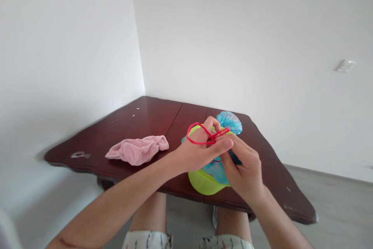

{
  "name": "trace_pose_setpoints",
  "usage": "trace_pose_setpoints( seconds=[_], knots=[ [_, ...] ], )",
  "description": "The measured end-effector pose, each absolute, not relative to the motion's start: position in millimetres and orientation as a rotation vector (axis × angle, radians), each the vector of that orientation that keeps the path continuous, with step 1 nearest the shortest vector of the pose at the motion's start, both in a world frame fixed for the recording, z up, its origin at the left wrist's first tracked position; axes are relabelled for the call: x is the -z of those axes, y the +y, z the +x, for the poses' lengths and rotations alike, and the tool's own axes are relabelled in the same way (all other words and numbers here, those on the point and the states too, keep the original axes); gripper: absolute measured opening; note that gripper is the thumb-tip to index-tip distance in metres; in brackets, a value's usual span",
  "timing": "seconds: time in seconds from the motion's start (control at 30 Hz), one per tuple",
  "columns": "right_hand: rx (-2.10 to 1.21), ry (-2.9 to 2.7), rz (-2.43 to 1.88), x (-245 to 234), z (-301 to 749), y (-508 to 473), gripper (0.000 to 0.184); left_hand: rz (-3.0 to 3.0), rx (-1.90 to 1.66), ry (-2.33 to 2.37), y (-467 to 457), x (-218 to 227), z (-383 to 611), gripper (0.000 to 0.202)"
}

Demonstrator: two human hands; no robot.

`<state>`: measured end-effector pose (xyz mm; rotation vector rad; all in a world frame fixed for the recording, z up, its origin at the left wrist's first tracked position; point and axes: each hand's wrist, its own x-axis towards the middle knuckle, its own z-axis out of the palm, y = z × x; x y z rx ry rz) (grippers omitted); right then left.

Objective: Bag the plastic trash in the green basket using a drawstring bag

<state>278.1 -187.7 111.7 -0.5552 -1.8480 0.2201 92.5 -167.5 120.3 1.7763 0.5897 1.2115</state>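
A thin red cord (194, 143) loops over the back of my left hand (201, 146), and its doubled end sticks out to the right. The fingers of that hand are curled on the cord above a light-green plastic basket (205, 185). Close against it, my right hand (243, 165) pinches at the crossing of the cord; its fingertips are partly hidden. Crumpled blue plastic (217, 171) lies in the basket under both hands. Just behind the basket sits a bunched blue plastic bag (229, 122).
A pink cloth (138, 150) lies crumpled on the dark red wooden table (154, 115), left of the basket. White walls border the table at the left and back. A clear scrap (81, 155) rests near the left edge. My legs are under the front edge.
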Motion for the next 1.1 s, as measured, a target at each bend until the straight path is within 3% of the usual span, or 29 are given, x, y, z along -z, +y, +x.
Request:
trace_pose_setpoints(
  seconds=[0.1,0.37,0.47,0.57,0.67,0.77,0.87,0.97,1.1],
  knots=[
    [-0.198,-1.934,-0.602,-117,281,-192,0.018,1.841,-1.309,0.662,-165,-117,93,0.048],
    [-0.316,-1.731,-0.701,-107,286,-201,0.005,1.716,-1.373,0.636,-153,-104,90,0.05],
    [-0.365,-1.668,-0.737,-108,283,-196,0.026,1.728,-1.332,0.599,-153,-102,93,0.048],
    [-0.198,-1.76,-0.697,-115,282,-194,0.005,1.64,-1.309,0.564,-155,-105,98,0.052],
    [-0.118,-1.752,-0.659,-120,283,-200,0.018,1.489,-1.235,0.527,-155,-112,102,0.061],
    [-0.127,-1.714,-0.698,-121,282,-204,0.01,1.389,-1.147,0.474,-155,-119,104,0.068],
    [-0.117,-1.724,-0.739,-121,278,-202,0.025,1.344,-1.154,0.418,-157,-120,106,0.068],
    [-0.095,-1.732,-0.695,-120,274,-199,0.009,1.372,-1.142,0.423,-156,-116,107,0.066],
    [-0.143,-1.66,-0.613,-122,274,-202,0.009,1.45,-1.055,0.422,-149,-110,105,0.064]
  ],
)
